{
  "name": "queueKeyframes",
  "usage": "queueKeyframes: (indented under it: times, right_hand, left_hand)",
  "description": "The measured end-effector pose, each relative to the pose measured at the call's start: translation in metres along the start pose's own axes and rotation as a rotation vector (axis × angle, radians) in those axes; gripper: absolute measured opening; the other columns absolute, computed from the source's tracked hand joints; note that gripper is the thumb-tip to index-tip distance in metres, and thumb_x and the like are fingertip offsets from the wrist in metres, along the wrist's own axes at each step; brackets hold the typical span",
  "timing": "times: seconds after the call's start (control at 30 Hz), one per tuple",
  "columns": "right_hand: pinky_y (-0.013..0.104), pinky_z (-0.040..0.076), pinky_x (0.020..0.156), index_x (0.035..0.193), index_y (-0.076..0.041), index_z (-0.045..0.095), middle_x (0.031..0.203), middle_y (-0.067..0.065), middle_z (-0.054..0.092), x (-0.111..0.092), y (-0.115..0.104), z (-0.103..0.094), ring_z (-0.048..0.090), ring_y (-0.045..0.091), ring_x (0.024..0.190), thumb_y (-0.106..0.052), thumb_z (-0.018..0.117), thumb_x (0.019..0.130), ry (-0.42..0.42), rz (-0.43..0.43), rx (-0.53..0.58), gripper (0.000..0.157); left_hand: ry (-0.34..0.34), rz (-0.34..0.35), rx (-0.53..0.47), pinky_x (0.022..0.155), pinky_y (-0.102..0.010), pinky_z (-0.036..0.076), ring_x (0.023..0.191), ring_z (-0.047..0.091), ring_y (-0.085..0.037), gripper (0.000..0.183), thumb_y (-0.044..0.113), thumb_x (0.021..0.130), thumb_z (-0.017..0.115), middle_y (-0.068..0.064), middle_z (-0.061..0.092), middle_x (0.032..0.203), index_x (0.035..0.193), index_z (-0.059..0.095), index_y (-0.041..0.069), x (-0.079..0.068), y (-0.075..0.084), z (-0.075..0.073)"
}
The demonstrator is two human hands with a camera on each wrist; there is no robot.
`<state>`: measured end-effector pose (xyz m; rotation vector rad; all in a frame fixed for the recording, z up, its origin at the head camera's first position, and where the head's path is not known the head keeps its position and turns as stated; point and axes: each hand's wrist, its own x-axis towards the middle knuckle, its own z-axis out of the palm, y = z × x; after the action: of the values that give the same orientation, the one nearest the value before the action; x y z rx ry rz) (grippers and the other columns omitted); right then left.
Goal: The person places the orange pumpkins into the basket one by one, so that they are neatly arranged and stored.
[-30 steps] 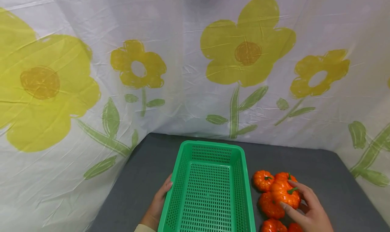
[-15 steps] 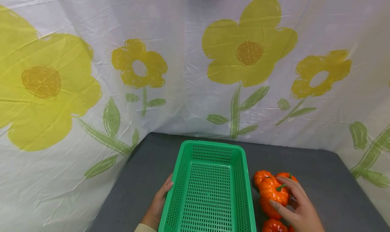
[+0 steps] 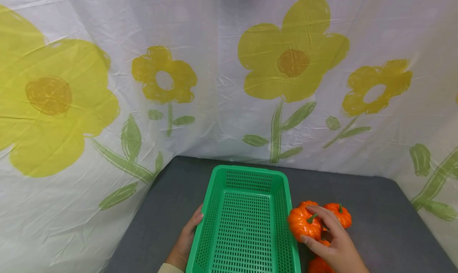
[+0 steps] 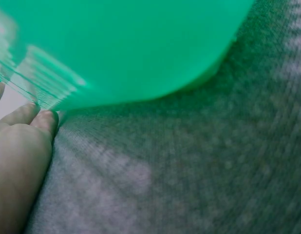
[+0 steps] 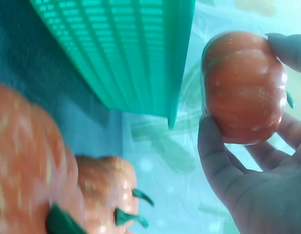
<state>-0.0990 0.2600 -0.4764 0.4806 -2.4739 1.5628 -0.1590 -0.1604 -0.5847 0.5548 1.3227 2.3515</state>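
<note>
My right hand holds a small glossy orange pumpkin with a green stem, thumb on one side and fingers on the other. In the right wrist view this held pumpkin is raised, apart from the basket wall. In the head view it overlaps the right rim of a green perforated plastic basket, which has nothing in it. At the basket's left side, my left hand touches the outer wall with its fingers near the rim. The left wrist view shows those fingertips against the green wall.
Several more orange pumpkins lie right of the basket: one behind my right hand, another near the front, others partly hidden. All stand on a dark grey tabletop. A white curtain with yellow flowers closes off the back and sides.
My right hand has carried the pumpkin leftward from over the other pumpkins to the basket's right rim. The left hand and the basket have stayed in place.
</note>
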Motion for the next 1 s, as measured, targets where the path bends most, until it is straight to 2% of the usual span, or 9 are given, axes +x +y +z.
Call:
queueKeyframes:
  times: [0.23, 0.33, 0.47, 0.63, 0.8, 1.0]
  right_hand:
    - [0.036, 0.062, 0.079, 0.153, -0.011, 0.059, 0.153, 0.014, 0.046, 0.003, -0.008, 0.012, 0.063, 0.015, 0.111, -0.001, 0.084, 0.095, -0.041, 0.054, 0.065, 0.064]
    - [0.036, 0.062, 0.082, 0.153, -0.013, 0.059, 0.152, 0.014, 0.048, 0.005, -0.012, 0.017, 0.063, 0.017, 0.111, -0.003, 0.084, 0.096, -0.058, 0.037, 0.065, 0.063]
    - [0.035, 0.06, 0.085, 0.152, -0.014, 0.06, 0.149, 0.013, 0.051, 0.01, -0.016, 0.022, 0.063, 0.018, 0.113, -0.002, 0.085, 0.095, -0.07, -0.037, 0.038, 0.063]
    - [0.033, 0.06, 0.088, 0.153, -0.011, 0.059, 0.151, 0.017, 0.049, 0.015, -0.019, 0.027, 0.064, 0.016, 0.119, 0.001, 0.083, 0.096, -0.11, -0.095, 0.091, 0.063]
    - [0.032, 0.059, 0.093, 0.153, -0.013, 0.058, 0.152, 0.016, 0.048, 0.018, -0.025, 0.032, 0.06, 0.014, 0.126, -0.002, 0.083, 0.097, -0.14, -0.101, 0.128, 0.062]
    - [0.034, 0.059, 0.093, 0.155, -0.013, 0.057, 0.154, 0.016, 0.047, 0.022, -0.03, 0.037, 0.06, 0.016, 0.126, -0.005, 0.082, 0.1, -0.178, -0.079, 0.161, 0.061]
  left_hand:
    - [-0.009, 0.001, -0.013, 0.127, -0.048, 0.025, 0.161, 0.02, -0.029, 0.065, 0.035, 0.12, 0.015, -0.003, 0.016, 0.178, 0.174, -0.014, 0.011, 0.0, 0.0, 0.001]
    - [0.004, -0.007, -0.02, 0.126, -0.048, 0.026, 0.161, 0.018, -0.033, 0.065, 0.036, 0.12, 0.015, -0.005, 0.016, 0.178, 0.175, -0.012, 0.012, 0.0, 0.0, 0.002]
    - [0.021, -0.018, -0.027, 0.126, -0.049, 0.025, 0.162, 0.014, -0.036, 0.065, 0.037, 0.12, 0.015, -0.01, 0.011, 0.179, 0.175, -0.011, 0.013, -0.001, 0.001, 0.003]
    - [0.018, -0.023, -0.022, 0.126, -0.05, 0.026, 0.161, 0.016, -0.038, 0.065, 0.038, 0.12, 0.014, -0.009, 0.014, 0.178, 0.175, -0.011, 0.013, -0.001, 0.001, 0.003]
    - [0.02, -0.021, -0.021, 0.126, -0.049, 0.026, 0.161, 0.016, -0.036, 0.065, 0.037, 0.12, 0.015, -0.01, 0.011, 0.178, 0.175, -0.011, 0.013, -0.001, 0.001, 0.002]
    - [0.037, -0.031, -0.03, 0.126, -0.048, 0.027, 0.161, 0.02, -0.033, 0.066, 0.037, 0.12, 0.017, -0.011, 0.01, 0.178, 0.175, -0.01, 0.013, -0.001, 0.001, 0.003]
